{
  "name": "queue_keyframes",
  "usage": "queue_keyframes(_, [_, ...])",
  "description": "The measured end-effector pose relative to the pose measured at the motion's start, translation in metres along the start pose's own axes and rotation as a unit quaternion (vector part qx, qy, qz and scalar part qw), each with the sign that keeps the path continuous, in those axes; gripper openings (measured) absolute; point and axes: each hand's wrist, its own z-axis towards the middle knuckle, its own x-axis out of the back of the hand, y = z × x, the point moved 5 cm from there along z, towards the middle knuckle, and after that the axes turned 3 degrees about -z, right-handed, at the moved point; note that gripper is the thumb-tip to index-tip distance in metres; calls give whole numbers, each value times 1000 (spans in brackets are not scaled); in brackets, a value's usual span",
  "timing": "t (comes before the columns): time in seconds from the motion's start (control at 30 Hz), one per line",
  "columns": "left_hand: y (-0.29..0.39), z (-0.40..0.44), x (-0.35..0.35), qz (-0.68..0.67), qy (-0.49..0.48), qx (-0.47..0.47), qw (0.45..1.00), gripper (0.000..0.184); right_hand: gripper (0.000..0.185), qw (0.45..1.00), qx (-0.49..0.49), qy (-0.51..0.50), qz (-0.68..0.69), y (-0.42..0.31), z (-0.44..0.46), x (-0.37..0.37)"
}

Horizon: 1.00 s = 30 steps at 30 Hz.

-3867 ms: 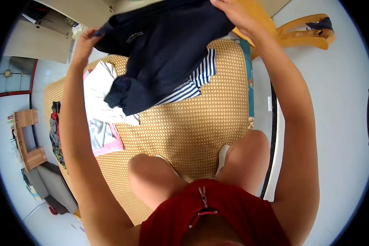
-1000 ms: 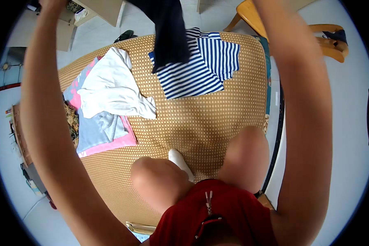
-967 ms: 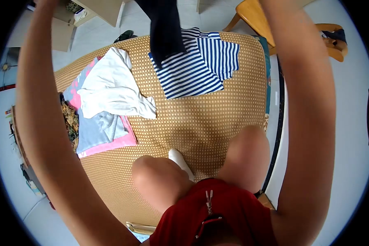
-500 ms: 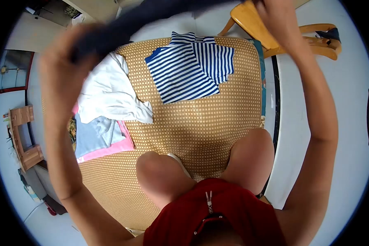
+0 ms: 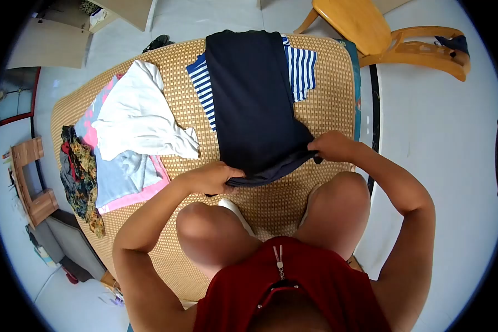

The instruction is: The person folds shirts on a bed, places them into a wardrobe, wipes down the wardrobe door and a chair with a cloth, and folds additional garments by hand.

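A dark navy garment [image 5: 254, 99] lies spread lengthwise on the woven mat [image 5: 326, 116]; its exact kind does not show. My left hand [image 5: 213, 177] pinches its near left corner, and my right hand [image 5: 331, 146] grips the near right corner. Between them the near edge is slightly lifted and folds in on itself. Beneath the dark cloth is a blue-and-white striped garment [image 5: 301, 69], showing on both sides. To the left, a crumpled white garment [image 5: 133, 119] rests over a grey-blue and pink cloth [image 5: 116, 177].
A patterned dark and yellow cloth [image 5: 83, 177] lies at the mat's left edge. Past the far right corner stands a wooden chair [image 5: 359, 27]. A dark shoe-like item [image 5: 159, 43] is on the floor behind the mat. My bent knees [image 5: 337, 207] border the near side.
Both hands have come down and toward me from high up. The dark garment, raised in the air before, now lies over the striped one, still held at its near corners.
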Motion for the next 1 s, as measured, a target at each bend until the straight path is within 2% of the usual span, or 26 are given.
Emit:
queue_keyframes(0.03, [0, 3, -2, -6, -33, -7, 999, 25, 18, 999, 8, -41, 0, 0, 1, -3])
queue_keyframes(0.1, [3, 7, -5, -18, -97, -20, 995, 27, 19, 998, 44, -42, 34, -1, 4, -10])
queue_keyframes(0.2, [9, 7, 2, -93, -144, -5, 985, 33, 21, 992, 69, -77, 74, 1, 7, -14])
queue_keyframes(0.3, [6, 7, 23, -149, -163, -9, 975, 38, 23, 985, 49, -130, 98, 8, 16, -3])
queue_keyframes(0.37, [0, 9, 56, -106, -98, -51, 988, 40, 25, 982, 20, -134, 128, 14, 23, 27])
queue_keyframes(0.4, [8, 7, 86, -40, -39, -52, 997, 38, 25, 981, 4, -121, 152, 20, 27, 50])
queue_keyframes(0.43, [8, 1, 117, 10, 130, -77, 988, 37, 26, 996, 11, -16, 92, 30, 34, 77])
queue_keyframes(0.47, [-1, -1, 152, 86, 253, -86, 960, 36, 27, 995, 18, 89, 31, 41, 41, 104])
queue_keyframes(0.5, [-9, -8, 185, 51, 350, 29, 935, 48, 27, 981, -34, 163, 102, 60, 46, 126])
queue_keyframes(0.53, [-16, -14, 213, 121, 459, 1, 880, 52, 29, 962, -112, 210, 132, 73, 53, 148])
queue_keyframes(0.57, [-21, -22, 232, 189, 558, -28, 807, 57, 37, 945, -72, 313, 64, 82, 57, 167])
queue_keyframes(0.6, [-27, -23, 240, 261, 599, 31, 757, 61, 46, 899, -108, 424, -14, 94, 66, 169])
queue_keyframes(0.63, [-31, -24, 242, 329, 631, 91, 697, 65, 47, 906, -126, 404, -25, 90, 71, 167])
queue_keyframes(0.67, [-37, -17, 235, 352, 631, 104, 683, 65, 49, 912, -145, 383, -36, 85, 79, 162])
queue_keyframes(0.7, [-56, 1, 226, 333, 581, 82, 738, 65, 50, 917, -164, 360, -47, 75, 86, 159])
queue_keyframes(0.73, [-71, 19, 207, 316, 536, 32, 782, 65, 53, 944, -144, 296, -34, 56, 92, 144])
queue_keyframes(0.77, [-84, 39, 184, 327, 464, 42, 822, 65, 58, 964, -62, 257, -8, 64, 116, 114])
queue_keyframes(0.8, [-91, 53, 159, 311, 398, 98, 857, 67, 66, 976, -90, 196, -26, 54, 125, 95])
queue_keyframes(0.83, [-105, 67, 137, 331, 337, 158, 867, 74, 70, 982, -112, 151, -14, 50, 131, 78])
queue_keyframes(0.87, [-117, 77, 119, 353, 299, 189, 866, 83, 67, 982, -124, 144, -19, 47, 137, 66])
queue_keyframes(0.9, [-121, 82, 104, 378, 296, 215, 851, 77, 64, 981, -135, 137, -23, 46, 143, 54])
queue_keyframes(0.97, [-141, 93, 94, 444, 351, 201, 800, 67, 59, 965, -148, 194, -98, 57, 160, 35])
queue_keyframes(1.0, [-141, 92, 95, 440, 362, 202, 797, 63, 57, 954, -150, 222, -134, 59, 166, 31])
